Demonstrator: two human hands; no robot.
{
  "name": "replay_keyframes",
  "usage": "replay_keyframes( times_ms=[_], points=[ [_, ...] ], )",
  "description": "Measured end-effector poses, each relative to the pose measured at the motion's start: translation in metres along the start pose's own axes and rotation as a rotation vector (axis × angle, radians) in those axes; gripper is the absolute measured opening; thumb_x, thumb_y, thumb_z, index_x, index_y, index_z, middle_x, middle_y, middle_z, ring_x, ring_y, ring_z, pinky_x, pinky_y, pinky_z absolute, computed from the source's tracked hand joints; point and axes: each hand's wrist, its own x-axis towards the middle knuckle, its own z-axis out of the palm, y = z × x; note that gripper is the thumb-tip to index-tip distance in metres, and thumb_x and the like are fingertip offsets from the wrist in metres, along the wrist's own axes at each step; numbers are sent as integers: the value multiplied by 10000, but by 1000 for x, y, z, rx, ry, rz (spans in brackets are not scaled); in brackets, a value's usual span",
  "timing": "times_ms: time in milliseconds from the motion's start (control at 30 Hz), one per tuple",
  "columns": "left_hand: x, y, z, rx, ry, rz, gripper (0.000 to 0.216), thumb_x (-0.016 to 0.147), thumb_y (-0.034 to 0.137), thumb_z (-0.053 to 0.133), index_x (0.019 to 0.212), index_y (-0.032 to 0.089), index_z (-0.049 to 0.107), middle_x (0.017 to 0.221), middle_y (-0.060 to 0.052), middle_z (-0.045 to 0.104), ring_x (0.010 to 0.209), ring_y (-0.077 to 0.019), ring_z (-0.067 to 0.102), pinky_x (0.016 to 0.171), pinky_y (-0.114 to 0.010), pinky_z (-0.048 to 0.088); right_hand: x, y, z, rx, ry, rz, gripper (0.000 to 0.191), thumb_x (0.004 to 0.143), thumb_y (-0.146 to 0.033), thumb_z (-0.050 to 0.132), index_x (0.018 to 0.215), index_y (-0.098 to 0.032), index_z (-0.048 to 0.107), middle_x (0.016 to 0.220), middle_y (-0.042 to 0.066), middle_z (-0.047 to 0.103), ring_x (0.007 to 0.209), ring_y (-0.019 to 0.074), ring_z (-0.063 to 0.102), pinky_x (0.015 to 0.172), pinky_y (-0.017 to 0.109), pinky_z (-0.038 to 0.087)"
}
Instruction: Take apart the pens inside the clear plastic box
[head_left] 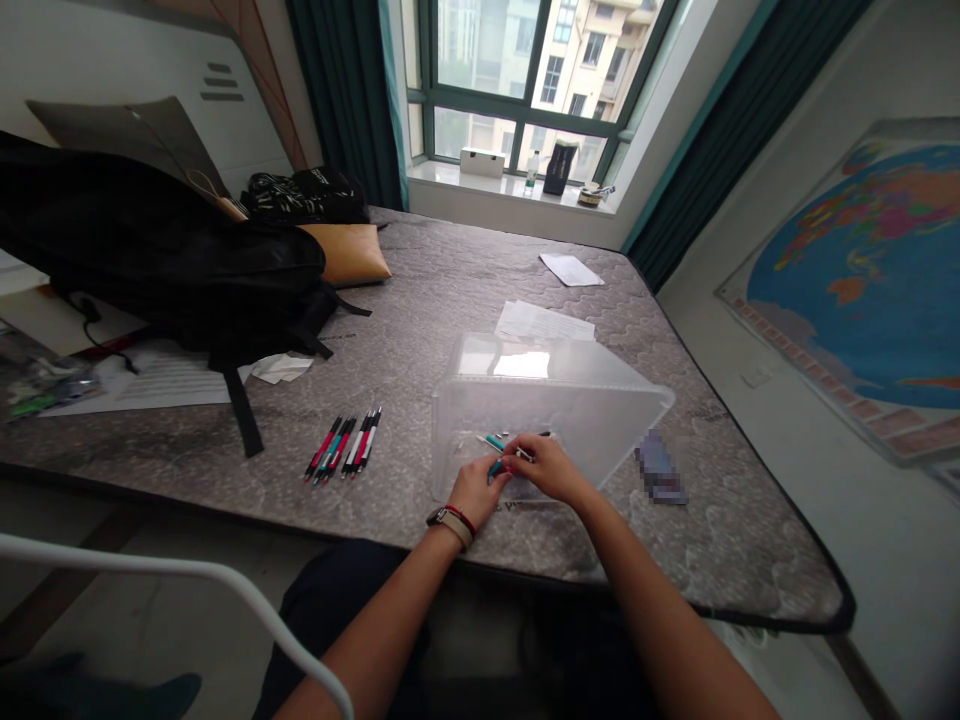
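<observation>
My left hand and my right hand meet over the near edge of a grey quilted mattress, both with fingers closed on a teal pen. A dark pen tip shows beside my right fingers. Right behind my hands lies a clear plastic bin tipped on its side. To the left, a row of several red, black and teal pens lies on the mattress. A watch and a red band sit on my left wrist.
A black backpack and a tan cushion lie at the far left. Papers lie behind the bin and at left. A small dark object lies right of the bin. A white tube rail crosses the near left.
</observation>
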Motion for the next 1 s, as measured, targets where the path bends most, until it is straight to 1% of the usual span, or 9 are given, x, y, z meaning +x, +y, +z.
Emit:
replay_keyframes(
  times_ms=[167,300,400,533,600,667,733,867,1000],
  points=[
    [0,0,1,8,3,10,161,856,266,616,958,181,706,896,-57,731,815,-215,658,731,-301,459,-1,4,-4,-4,8,-3,109,813,-277,664,812,-187,726,698,0,649,643,142,531,614,252,376],
    [0,-1,1,-20,0,23,207,850,258,623,1033,193,695,961,-61,736,877,-220,664,772,-303,463,-1,3,-1,45,-22,-38,124,808,-296,671,838,-199,742,752,12,664,673,146,543,634,260,385],
    [1,1,0,-42,5,31,196,855,269,617,1019,198,698,953,-53,735,854,-209,662,761,-297,461,0,7,-2,142,38,-9,218,788,-377,696,920,-209,743,764,10,662,639,137,516,610,260,387],
    [1,7,-2,-53,25,2,150,857,310,615,892,188,696,848,-32,721,770,-185,644,716,-282,450,2,12,-3,564,233,153,354,839,-520,597,905,-197,727,735,20,643,558,123,479,528,255,383],
    [1,9,-2,-63,28,-1,159,855,327,617,870,186,689,836,-28,717,760,-178,638,710,-275,446,4,11,0,850,331,199,441,869,-578,512,881,-189,722,761,43,649,601,141,529,547,266,428],
    [1,9,-2,-72,19,2,163,852,330,618,868,184,689,837,-30,718,760,-176,635,712,-273,445,5,8,6,1014,381,200,504,879,-619,461,865,-187,721,802,66,660,707,174,587,612,287,480],
    [1,10,-2,-82,8,6,168,852,329,614,880,183,692,843,-32,720,761,-178,636,718,-276,448,6,6,13,1011,370,199,537,879,-648,445,843,-188,721,797,70,655,737,184,599,624,288,490],
    [0,10,-3,-96,5,18,168,854,323,606,886,184,694,855,-35,724,769,-184,642,732,-289,457,7,8,20,842,298,215,562,874,-673,434,819,-189,713,781,64,650,713,177,593,581,269,473],
    [0,11,-3,-102,14,26,151,846,293,610,911,191,701,885,-40,732,816,-200,657,761,-303,471,6,13,20,823,213,204,534,881,-655,433,864,-193,702,921,80,689,855,203,621,681,297,510]
  ],
)
